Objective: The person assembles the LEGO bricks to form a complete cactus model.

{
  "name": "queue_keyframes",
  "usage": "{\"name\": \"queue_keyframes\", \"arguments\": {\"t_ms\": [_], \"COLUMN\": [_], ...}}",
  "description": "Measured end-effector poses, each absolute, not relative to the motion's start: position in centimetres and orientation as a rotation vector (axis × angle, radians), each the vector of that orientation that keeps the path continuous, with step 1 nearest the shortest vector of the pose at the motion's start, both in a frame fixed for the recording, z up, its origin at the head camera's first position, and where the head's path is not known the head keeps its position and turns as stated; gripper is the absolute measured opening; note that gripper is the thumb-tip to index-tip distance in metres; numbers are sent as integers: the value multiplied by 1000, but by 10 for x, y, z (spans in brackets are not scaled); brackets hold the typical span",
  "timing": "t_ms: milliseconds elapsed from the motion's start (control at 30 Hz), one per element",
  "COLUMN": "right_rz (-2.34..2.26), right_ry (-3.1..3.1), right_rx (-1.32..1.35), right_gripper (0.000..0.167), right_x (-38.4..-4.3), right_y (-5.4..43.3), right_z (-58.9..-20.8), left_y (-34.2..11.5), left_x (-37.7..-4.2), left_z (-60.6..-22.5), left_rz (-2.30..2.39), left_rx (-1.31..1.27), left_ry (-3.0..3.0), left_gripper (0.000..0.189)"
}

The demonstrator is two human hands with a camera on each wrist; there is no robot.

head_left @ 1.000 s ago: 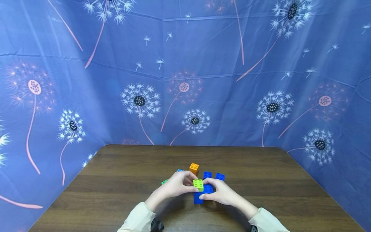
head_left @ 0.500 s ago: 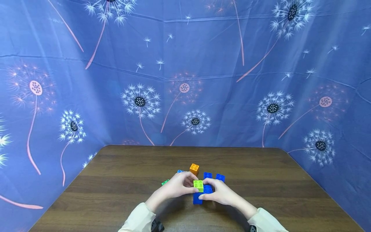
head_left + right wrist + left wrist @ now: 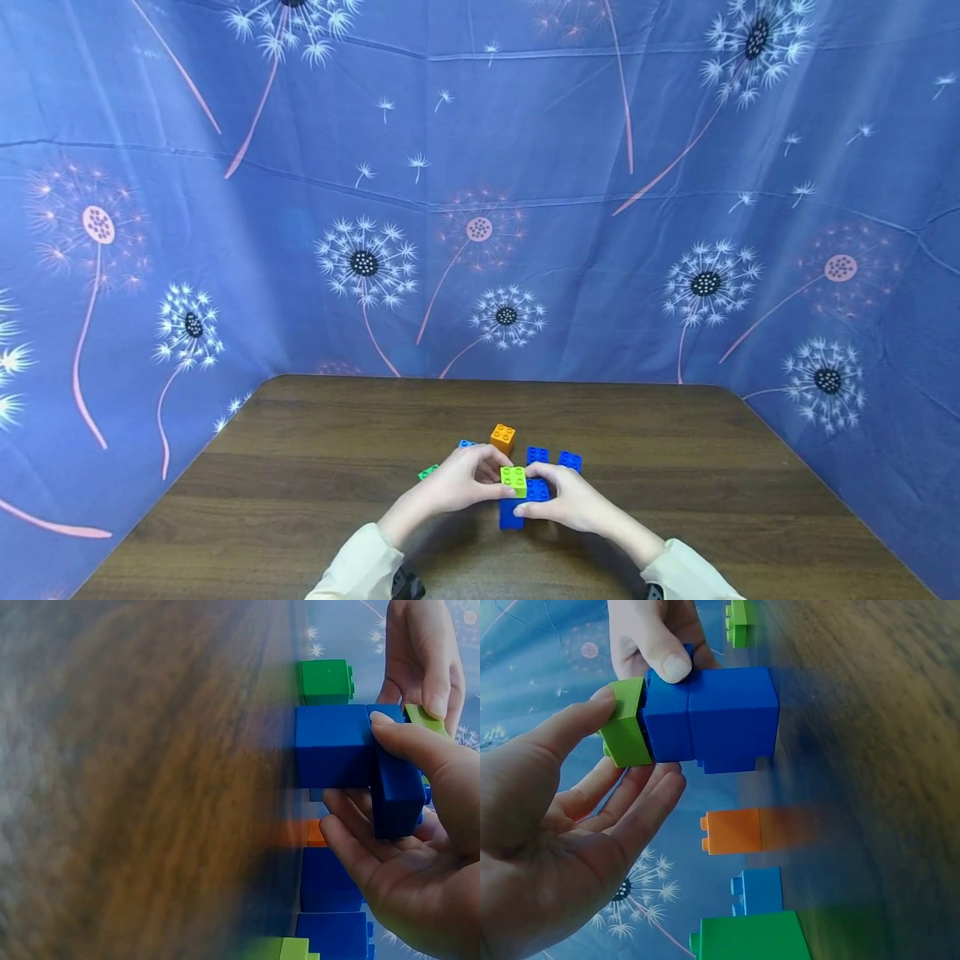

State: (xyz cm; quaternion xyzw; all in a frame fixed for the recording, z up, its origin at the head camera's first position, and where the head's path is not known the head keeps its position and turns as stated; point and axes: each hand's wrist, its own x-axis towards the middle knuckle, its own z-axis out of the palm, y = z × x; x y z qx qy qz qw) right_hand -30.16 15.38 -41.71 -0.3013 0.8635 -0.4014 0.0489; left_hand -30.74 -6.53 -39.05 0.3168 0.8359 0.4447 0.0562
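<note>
A lime green brick (image 3: 513,481) sits over the left end of a blue brick (image 3: 537,490), which lies across a taller blue brick (image 3: 512,515) at the front. My left hand (image 3: 453,481) pinches the lime brick between thumb and fingers. From the opposite side, my right hand (image 3: 573,500) grips the upper blue brick, thumb in front and fingers behind. In the left wrist view the lime brick (image 3: 628,724) tilts slightly, with a thin dark gap against the blue one. The upper blue brick's right end overhangs the lower brick (image 3: 334,746) in the right wrist view.
Behind the hands stand an orange brick (image 3: 502,437), a light blue brick (image 3: 467,443) and two dark blue bricks (image 3: 537,453). A green brick (image 3: 427,472) shows partly past the left hand. Another lime brick (image 3: 294,949) appears at the right wrist view's bottom. A patterned blue cloth (image 3: 585,250) surrounds the table (image 3: 360,433).
Both hands keep their hold in the same place. The scene shifts by only a few pixels in the head view.
</note>
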Motion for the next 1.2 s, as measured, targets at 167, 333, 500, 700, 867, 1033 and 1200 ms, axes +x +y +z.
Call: {"name": "queue_keyframes", "arguments": {"t_ms": [167,333,500,700,867,1033,1200], "right_rz": [-1219,-1206,-1205,-1221,-1215,-1207,-1200], "right_ry": [2634,2650,2643,2611,2617,2619,2624], "right_rx": [-915,-912,-897,-882,-892,-879,-877], "right_gripper": [38,40,42,44,44,46,46], "right_x": [-301,-303,-303,-303,-303,-303,-303], "right_y": [154,154,155,154,154,155,155], "right_z": [-418,-417,-418,-419,-418,-418,-418], "left_y": [-66,-66,-66,-67,-67,-68,-66], "left_x": [-307,-308,-308,-309,-309,-309,-310], "left_z": [-391,-391,-393,-396,-395,-395,-397], "left_rz": [1376,1380,1374,1377,1379,1375,1380], "left_rx": [972,963,959,953,946,953,971], "left_ry": [2519,2518,2527,2531,2518,2519,2534], "left_gripper": [26,25,26,26,25,25,25]}}
